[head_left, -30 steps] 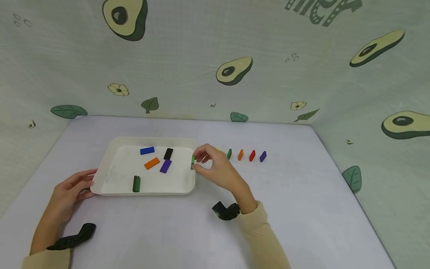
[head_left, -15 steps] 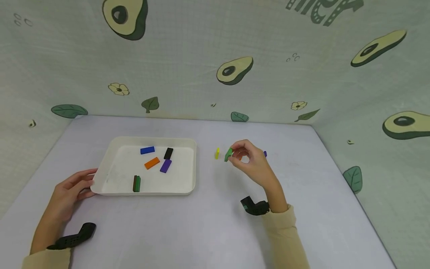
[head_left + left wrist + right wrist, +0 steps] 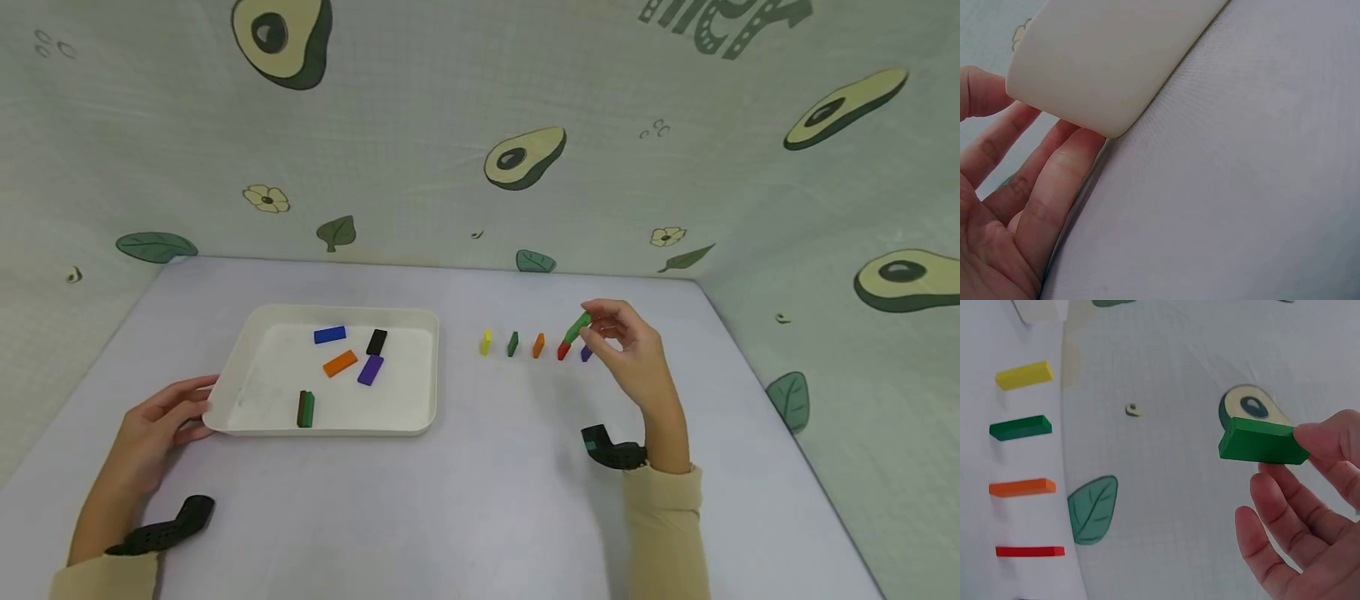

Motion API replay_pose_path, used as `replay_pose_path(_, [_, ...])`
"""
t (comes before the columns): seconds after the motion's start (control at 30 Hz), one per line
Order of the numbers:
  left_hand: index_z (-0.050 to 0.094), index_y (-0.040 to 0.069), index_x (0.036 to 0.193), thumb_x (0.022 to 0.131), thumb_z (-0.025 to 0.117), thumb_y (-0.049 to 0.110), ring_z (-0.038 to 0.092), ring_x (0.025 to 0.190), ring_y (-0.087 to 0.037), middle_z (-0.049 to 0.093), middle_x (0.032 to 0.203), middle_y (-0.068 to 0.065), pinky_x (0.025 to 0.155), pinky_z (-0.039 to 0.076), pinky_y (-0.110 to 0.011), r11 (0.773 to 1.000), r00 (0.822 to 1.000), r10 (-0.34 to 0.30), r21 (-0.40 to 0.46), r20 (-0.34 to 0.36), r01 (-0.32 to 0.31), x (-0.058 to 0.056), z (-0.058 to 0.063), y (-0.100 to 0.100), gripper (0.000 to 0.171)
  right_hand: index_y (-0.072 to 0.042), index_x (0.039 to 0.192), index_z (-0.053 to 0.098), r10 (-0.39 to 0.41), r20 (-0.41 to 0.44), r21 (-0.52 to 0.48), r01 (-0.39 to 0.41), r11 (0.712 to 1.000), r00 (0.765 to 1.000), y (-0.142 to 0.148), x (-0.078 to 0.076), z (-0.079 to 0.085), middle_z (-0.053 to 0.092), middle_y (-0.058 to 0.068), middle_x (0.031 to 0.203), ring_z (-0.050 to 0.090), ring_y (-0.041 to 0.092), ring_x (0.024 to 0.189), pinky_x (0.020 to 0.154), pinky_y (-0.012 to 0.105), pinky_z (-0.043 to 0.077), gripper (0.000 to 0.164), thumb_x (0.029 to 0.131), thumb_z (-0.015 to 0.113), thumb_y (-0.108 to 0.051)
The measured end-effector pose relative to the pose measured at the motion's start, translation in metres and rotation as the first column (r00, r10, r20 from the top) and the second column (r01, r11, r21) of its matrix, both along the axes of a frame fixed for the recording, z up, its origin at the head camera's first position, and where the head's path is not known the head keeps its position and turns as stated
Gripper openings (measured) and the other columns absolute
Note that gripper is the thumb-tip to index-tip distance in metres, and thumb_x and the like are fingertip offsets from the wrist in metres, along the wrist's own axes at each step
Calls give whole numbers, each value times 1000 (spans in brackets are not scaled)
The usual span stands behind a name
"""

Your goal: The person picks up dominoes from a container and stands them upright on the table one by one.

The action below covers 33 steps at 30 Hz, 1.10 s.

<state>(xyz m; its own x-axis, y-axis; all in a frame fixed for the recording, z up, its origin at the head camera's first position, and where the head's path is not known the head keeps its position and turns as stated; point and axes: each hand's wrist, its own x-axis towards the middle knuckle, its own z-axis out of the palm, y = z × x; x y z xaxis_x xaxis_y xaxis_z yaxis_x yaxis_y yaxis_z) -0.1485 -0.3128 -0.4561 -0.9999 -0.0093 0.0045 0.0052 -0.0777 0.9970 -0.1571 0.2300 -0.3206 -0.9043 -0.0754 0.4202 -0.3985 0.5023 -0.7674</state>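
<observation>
My right hand (image 3: 628,350) pinches a green domino block (image 3: 1263,441) between thumb and fingers, held above the table. In the head view it overlaps the top of the upright red block (image 3: 562,352); the right wrist view shows the two apart. Also standing in the row are a yellow block (image 3: 485,342), a dark green block (image 3: 513,344), an orange block (image 3: 538,346) and a purple block (image 3: 587,353). At the left, my left hand (image 3: 161,417) rests its fairly straight fingers against the corner of a white tray (image 3: 255,333). Its fingertips are partly hidden by the tray.
Inside the tray lie a blue block (image 3: 330,334), an orange block (image 3: 341,363), a black block (image 3: 377,342) and a purple block (image 3: 371,370). A brown block (image 3: 302,409) and a green block (image 3: 309,410) sit side by side there. An avocado-print cloth (image 3: 420,208) hangs behind the table.
My right hand has carried the green block from the tray's right rim rightward past the row, to over the red block, uncovering the row. The left hand and tray have stayed put.
</observation>
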Motion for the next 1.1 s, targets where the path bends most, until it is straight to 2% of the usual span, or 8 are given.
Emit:
replay_pose_path(0.23, [64, 15, 117, 92, 56, 4, 64, 78, 0, 66, 103, 17, 61, 54, -17, 1000, 1000, 3, -7, 6, -3, 0, 0, -2, 28, 1, 110, 62, -115, -60, 14, 116, 993, 992, 37, -5, -14, 60, 0, 98, 56, 2, 83, 79, 8, 45, 23, 87, 61, 0])
replay_pose_path(0.37, [64, 15, 117, 92, 55, 4, 64, 78, 0, 66, 103, 17, 61, 54, -17, 1000, 1000, -2, -5, -4, 2, 0, 0, -1, 28, 1, 107, 63, -213, -72, 28, 215, 976, 975, 53, -4, -17, 57, -13, 93, 55, 0, 79, 75, 7, 44, 21, 87, 62, -3])
replay_pose_path(0.43, [64, 15, 116, 92, 55, 4, 64, 78, 0, 66, 103, 17, 61, 54, -17, 1000, 1000, -5, 2, -11, 5, 0, 0, -1, 28, 0, 106, 64, -258, -71, 42, 261, 964, 964, 61, -4, -19, 57, -15, 90, 54, -2, 76, 73, 6, 43, 20, 87, 62, -4])
replay_pose_path(0.67, [65, 12, 116, 91, 54, 0, 65, 78, -1, 67, 102, 14, 61, 55, -18, 999, 999, -23, 38, -46, 24, 0, 0, 1, 29, -3, 100, 67, -374, -66, 128, 380, 916, 925, 75, -8, -30, 59, -7, 87, 51, -6, 72, 65, 5, 40, 15, 87, 60, -6])
replay_pose_path(0.8, [65, 12, 115, 91, 55, 1, 65, 77, -1, 67, 101, 14, 60, 55, -18, 999, 999, -18, 36, -37, 19, 0, 0, 1, 29, -1, 97, 66, -395, -39, 208, 394, 895, 918, 79, -12, -37, 63, 2, 89, 48, -10, 73, 66, 3, 38, 14, 88, 57, -7])
replay_pose_path(0.9, [65, 13, 116, 91, 55, 2, 65, 77, -1, 67, 102, 15, 60, 55, -17, 999, 999, -15, 29, -31, 16, 0, 0, 0, 28, -1, 97, 65, -400, -1, 274, 385, 881, 916, 82, -14, -42, 64, 14, 93, 46, -10, 73, 66, 3, 37, 15, 89, 55, -8])
replay_pose_path(1.0, [64, 12, 116, 92, 55, 2, 65, 77, 0, 67, 102, 15, 60, 55, -17, 999, 999, -16, 28, -33, 17, 0, 0, 0, 28, -2, 98, 65, -409, 47, 323, 373, 870, 911, 85, -17, -50, 64, 15, 94, 50, -1, 77, 67, 6, 38, 16, 90, 54, -11])
replay_pose_path(1.1, [64, 12, 116, 92, 55, 2, 65, 77, -1, 67, 102, 15, 61, 55, -17, 999, 999, -18, 27, -33, 19, 0, 0, 0, 28, -2, 100, 64, -407, 91, 350, 354, 867, 909, 87, -20, -58, 64, 16, 97, 56, 15, 82, 70, 15, 42, 17, 92, 53, -12])
